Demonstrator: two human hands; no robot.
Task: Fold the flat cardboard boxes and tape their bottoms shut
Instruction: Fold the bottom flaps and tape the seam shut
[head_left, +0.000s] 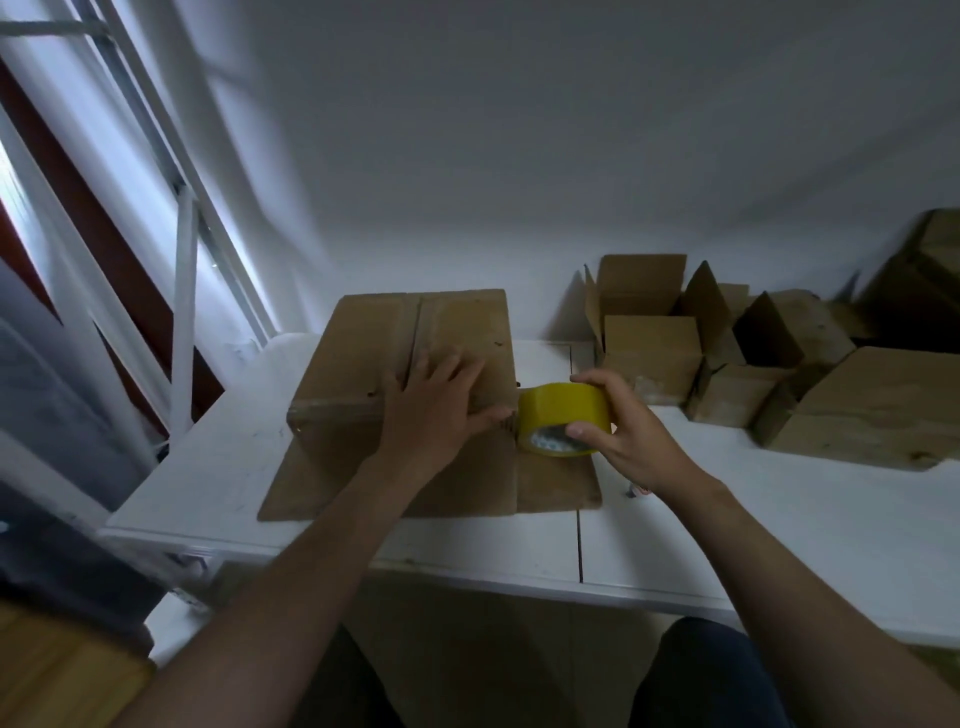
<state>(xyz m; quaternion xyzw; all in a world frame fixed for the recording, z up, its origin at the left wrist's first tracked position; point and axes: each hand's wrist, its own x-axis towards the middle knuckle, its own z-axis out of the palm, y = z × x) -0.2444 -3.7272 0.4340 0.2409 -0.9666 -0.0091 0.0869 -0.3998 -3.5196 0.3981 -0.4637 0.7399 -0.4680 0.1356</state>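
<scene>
Standing by, I see the person's left hand (436, 410) and right hand (623, 431) both bare. The long, slim forearms (291, 587) behind them are uncovered right back to the near edge of view. A pale nail shows on the right hand's thumb. Below and behind the right hand is a rounded knee in dark navy cloth trousers (701, 675). A second dark trouser leg lies below the left hand's forearm, too dim to make out further.

No legible text; print inside the tape roll (563, 413) is blurred
</scene>
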